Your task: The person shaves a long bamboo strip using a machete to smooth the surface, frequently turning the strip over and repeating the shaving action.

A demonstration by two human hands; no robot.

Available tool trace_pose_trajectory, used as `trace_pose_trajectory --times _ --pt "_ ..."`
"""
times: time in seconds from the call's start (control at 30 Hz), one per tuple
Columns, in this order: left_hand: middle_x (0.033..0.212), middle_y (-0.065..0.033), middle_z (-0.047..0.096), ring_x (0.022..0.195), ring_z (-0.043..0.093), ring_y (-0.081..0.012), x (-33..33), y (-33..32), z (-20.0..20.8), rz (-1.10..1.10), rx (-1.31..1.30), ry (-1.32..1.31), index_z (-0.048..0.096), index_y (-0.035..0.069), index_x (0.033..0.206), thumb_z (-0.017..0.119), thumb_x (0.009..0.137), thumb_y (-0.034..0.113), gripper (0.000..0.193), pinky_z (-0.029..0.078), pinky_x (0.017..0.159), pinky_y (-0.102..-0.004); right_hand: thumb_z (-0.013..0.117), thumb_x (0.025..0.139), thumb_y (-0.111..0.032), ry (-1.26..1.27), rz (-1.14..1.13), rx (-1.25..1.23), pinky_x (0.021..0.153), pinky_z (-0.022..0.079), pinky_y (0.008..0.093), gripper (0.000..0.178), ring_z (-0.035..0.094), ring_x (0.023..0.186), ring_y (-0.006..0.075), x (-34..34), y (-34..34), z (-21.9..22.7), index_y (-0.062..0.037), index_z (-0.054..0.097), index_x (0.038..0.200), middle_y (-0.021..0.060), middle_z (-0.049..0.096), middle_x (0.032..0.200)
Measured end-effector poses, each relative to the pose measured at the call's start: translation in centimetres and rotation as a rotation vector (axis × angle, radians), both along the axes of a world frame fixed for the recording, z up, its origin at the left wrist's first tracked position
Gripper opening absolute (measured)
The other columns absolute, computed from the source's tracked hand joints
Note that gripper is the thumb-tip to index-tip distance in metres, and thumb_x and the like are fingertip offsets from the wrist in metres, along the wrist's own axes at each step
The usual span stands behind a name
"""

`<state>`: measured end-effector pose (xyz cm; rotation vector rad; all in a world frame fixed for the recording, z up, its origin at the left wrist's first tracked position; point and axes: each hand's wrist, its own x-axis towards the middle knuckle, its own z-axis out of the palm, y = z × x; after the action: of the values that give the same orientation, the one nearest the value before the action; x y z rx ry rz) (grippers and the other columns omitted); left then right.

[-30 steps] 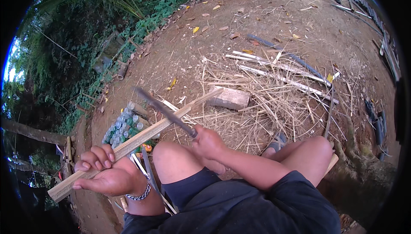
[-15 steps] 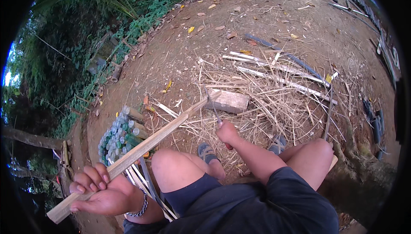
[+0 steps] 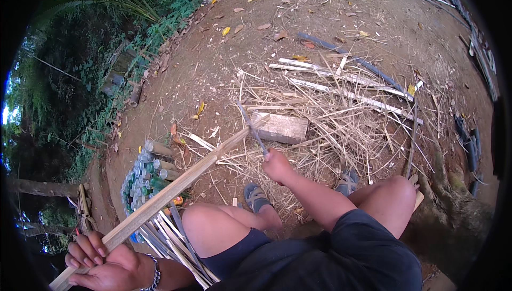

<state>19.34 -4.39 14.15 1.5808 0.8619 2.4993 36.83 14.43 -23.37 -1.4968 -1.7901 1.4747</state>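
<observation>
My left hand (image 3: 114, 267) is closed around the lower end of a long pale strip of split wood or bamboo (image 3: 176, 187), which slants up to the right. The strip's far end lies against a short squared wooden block (image 3: 282, 129) on the ground. Low between my knees, my right hand (image 3: 279, 167) grips a knife by its handle. Its narrow dark blade (image 3: 246, 118) crosses the strip close to the block, pointing away from me. My fingers hide most of the knife's handle.
Shavings and thin splints (image 3: 341, 136) lie around the block. Beyond them are long pale strips (image 3: 352, 99) and a grey pipe (image 3: 357, 62). Stacked plastic bottles (image 3: 146, 174) stand left of my knee, beside a bundle of strips (image 3: 170, 237). Tree roots (image 3: 440, 195) rise at the right.
My left hand has moved down and left with the strip. The blade has swung left, and my right hand has shifted slightly left. The whole view has shifted a little.
</observation>
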Motion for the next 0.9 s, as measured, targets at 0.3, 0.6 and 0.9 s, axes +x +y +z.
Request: trace_pose_trajectory --times 0.3,0.6,0.9 --pt "0.068 -0.0015 0.033 0.059 0.031 -0.0127 -3.6 2.1 1.9 -0.153 -0.063 0.054 0.042 0.007 0.08 0.035 0.103 0.043 0.043 0.03 0.056 -0.0266 0.058 0.089 -0.019 -0.122 -0.2 -0.112 0.085 0.049 0.0475 0.027 0.063 0.097 0.0421 -0.9 5.6 -9.7 0.0006 0.056 0.108 0.0268 0.065 0.101" --pt "0.065 -0.0012 0.035 0.054 0.032 -0.0113 -4.5 2.8 2.3 -0.264 -0.049 0.086 0.044 0.005 0.081 0.032 0.102 0.05 0.051 0.031 0.051 -0.0248 0.059 0.089 -0.021 -0.222 -0.017 -0.15 0.071 0.051 0.0423 0.025 0.064 0.077 0.0326 1.2 9.6 -16.4 0.0003 0.06 0.103 0.019 0.066 0.086" --pt "0.051 0.006 0.042 0.036 0.041 -0.0037 -3.2 2.7 0.2 -0.409 0.098 0.088 0.043 0.011 0.077 0.057 0.093 0.051 0.045 0.038 0.037 -0.0157 0.059 0.085 -0.017 0.09 -0.171 -0.128 0.074 0.051 0.0421 0.023 0.066 0.08 0.0337 1.9 3.9 -6.3 0.0014 0.058 0.099 0.0207 0.065 0.081"
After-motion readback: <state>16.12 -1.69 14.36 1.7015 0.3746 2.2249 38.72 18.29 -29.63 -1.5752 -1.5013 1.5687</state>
